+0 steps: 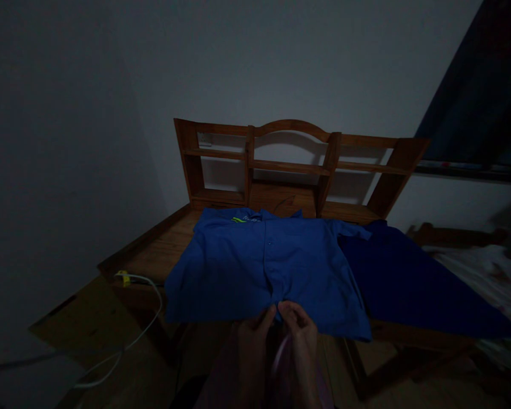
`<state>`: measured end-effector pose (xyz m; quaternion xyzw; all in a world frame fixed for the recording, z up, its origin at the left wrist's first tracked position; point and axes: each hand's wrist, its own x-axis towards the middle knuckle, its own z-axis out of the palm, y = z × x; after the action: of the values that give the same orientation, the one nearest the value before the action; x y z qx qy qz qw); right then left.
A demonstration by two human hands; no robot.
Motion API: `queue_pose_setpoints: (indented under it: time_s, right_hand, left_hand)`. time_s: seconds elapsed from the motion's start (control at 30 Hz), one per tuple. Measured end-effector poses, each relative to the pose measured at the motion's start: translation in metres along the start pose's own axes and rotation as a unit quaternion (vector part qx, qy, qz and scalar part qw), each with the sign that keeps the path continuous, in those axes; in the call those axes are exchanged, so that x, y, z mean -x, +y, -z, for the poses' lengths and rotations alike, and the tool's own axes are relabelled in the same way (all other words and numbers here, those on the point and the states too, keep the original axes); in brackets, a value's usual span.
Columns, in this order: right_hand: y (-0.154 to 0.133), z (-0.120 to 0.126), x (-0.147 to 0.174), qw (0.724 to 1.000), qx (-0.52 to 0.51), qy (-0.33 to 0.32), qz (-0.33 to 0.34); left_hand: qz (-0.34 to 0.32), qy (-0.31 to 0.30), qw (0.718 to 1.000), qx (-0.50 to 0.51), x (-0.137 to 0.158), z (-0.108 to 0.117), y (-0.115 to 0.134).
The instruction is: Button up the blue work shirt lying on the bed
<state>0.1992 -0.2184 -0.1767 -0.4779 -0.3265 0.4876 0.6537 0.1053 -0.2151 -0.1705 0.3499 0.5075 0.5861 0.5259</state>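
Note:
A blue button-front shirt [234,267] lies spread over the desk, its lower hem hanging at the front edge. Close together at the bottom of the button placket, my left hand [255,326] and my right hand [298,324] pinch the shirt's fabric. The thumbs and fingertips nearly meet there, and the cloth bunches above them. One button [269,243] shows higher on the placket. Whether a button sits between my fingers cannot be made out in the dim light.
A wooden desk [162,250] with a shelf unit [289,128] stands against the wall. Dark blue cloth [404,278] lies to the right of the shirt. A white cable [159,301] with a yellow tag [125,278] hangs at the left. Patterned bedding [489,267] is at far right.

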Motion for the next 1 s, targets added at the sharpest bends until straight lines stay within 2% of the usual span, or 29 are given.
queue_pose_setpoints:
  time_s: [0.2,0.37,0.5,0.6,0.7,0.83,0.93,1.0]
  right_hand:
    - [0.016,0.004,0.002,0.999,-0.002,0.042,0.032]
    - [0.004,0.009,0.003,0.999,-0.003,0.039,0.029]
    - [-0.011,0.004,0.004,1.000,0.013,0.011,-0.002]
    - [-0.019,0.000,0.005,0.995,0.069,-0.015,0.064]
    - [-0.026,-0.003,0.010,0.980,0.141,-0.023,0.138]
    - [-0.038,-0.009,0.021,0.952,0.250,-0.054,0.171]
    - [-0.048,-0.010,0.025,0.931,0.308,-0.038,0.194]
    - [-0.054,0.001,0.022,0.922,0.322,-0.004,0.216]
  left_hand:
    - [-0.050,-0.030,0.996,-0.063,0.005,-0.005,0.012]
    - [-0.053,-0.030,0.996,-0.072,0.003,-0.005,0.011]
    - [-0.052,0.046,0.991,-0.111,0.001,-0.006,0.000]
    - [-0.074,0.096,0.984,-0.130,0.001,-0.005,-0.002]
    - [-0.092,0.072,0.985,-0.127,0.002,0.000,0.004]
    - [-0.102,0.037,0.987,-0.122,0.001,0.008,0.015]
    - [-0.098,0.035,0.988,-0.112,0.000,0.012,0.015]
    - [-0.091,0.043,0.990,-0.100,-0.001,0.015,0.013]
